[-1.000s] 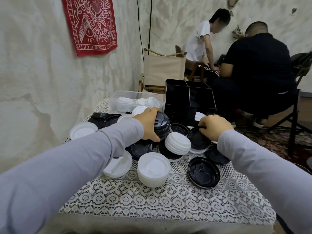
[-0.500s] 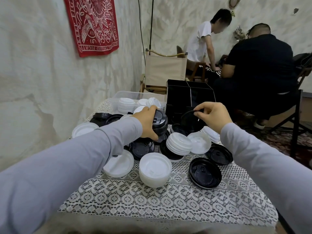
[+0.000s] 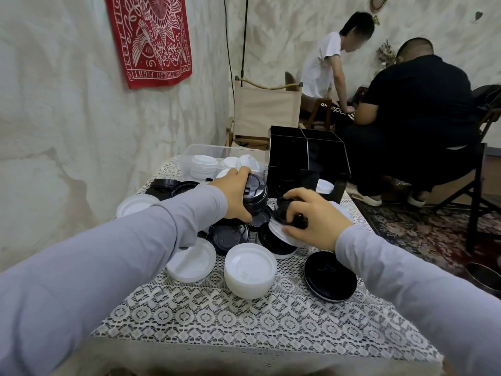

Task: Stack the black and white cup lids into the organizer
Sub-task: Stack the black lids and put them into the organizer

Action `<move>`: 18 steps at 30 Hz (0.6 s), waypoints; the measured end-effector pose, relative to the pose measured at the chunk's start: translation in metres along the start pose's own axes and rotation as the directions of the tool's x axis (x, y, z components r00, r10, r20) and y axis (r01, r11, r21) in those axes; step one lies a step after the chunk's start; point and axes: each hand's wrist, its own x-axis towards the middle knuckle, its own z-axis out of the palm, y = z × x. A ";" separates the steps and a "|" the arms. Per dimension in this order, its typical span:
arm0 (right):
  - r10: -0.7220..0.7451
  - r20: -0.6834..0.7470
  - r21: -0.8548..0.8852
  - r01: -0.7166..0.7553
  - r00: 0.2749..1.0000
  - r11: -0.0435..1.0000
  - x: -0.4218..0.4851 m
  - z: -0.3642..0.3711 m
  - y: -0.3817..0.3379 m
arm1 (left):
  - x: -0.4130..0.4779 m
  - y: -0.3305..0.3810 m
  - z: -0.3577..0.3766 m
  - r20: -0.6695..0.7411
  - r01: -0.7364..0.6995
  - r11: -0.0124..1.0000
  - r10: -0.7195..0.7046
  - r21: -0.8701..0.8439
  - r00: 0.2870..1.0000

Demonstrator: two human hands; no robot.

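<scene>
1. Cup lids point(image 3: 230, 234), black and white, lie in a loose pile on the middle and far part of the bench point(image 3: 217, 321), which is covered with a lace cloth point(image 3: 298, 337).
2. The left hand point(image 3: 235, 196) is clamped around a stack of black lids point(image 3: 256, 198). Its fingers are on the far side and its thumb on the near side. This stack is near the front of the organizer point(image 3: 295, 158), a little to its left.
3. The right hand point(image 3: 314, 221) has its fingers curled over a single black lid point(image 3: 283, 211) and grips it, with the thumb at the near edge. This lid sits tilted on some white lids point(image 3: 279, 233) in the pile.
4. The organizer is black and stands at the far side of the bench. One white lid point(image 3: 324, 185) lies in its low front opening. The inside of its upper compartments is too dark to see.
5. A clear plastic box point(image 3: 206, 151) stands just left of the organizer and holds boxed white lids point(image 3: 202, 165).
6. On the near side of the pile stands a white stack point(image 3: 249, 270). A flat white lid point(image 3: 191, 260) is just beside it on the left, and a flat black lid point(image 3: 329, 279) lies to its right.
7. At the far left of the pile are a lone white lid point(image 3: 135, 204) and some dark lids point(image 3: 162, 185).
8. Behind the bench a red cloth point(image 3: 151, 36) hangs on the wall, and a beige folding chair point(image 3: 265, 109) stands on the floor. Two people point(image 3: 412, 104) are at the far right.
</scene>
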 end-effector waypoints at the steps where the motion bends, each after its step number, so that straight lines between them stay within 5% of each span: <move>1: 0.052 0.053 0.076 -0.056 0.997 0.996 -0.001 0.002 0.000 | 0.000 0.000 0.000 0.000 0.001 1.000 -0.001 0.001 1.000; 8: 0.293 0.240 0.415 -0.371 0.925 0.831 0.013 -0.018 0.009 | -0.001 0.000 0.001 0.000 0.004 1.000 -0.004 -0.001 1.000; 12: 0.309 0.567 0.203 -0.493 0.764 0.846 0.031 -0.035 0.023 | -0.003 0.002 0.000 0.001 0.007 1.000 -0.007 0.009 1.000; 18: 0.368 0.762 -0.200 -0.346 0.533 0.917 0.051 -0.023 0.014 | -0.004 0.005 -0.001 0.003 0.002 1.000 -0.002 0.014 1.000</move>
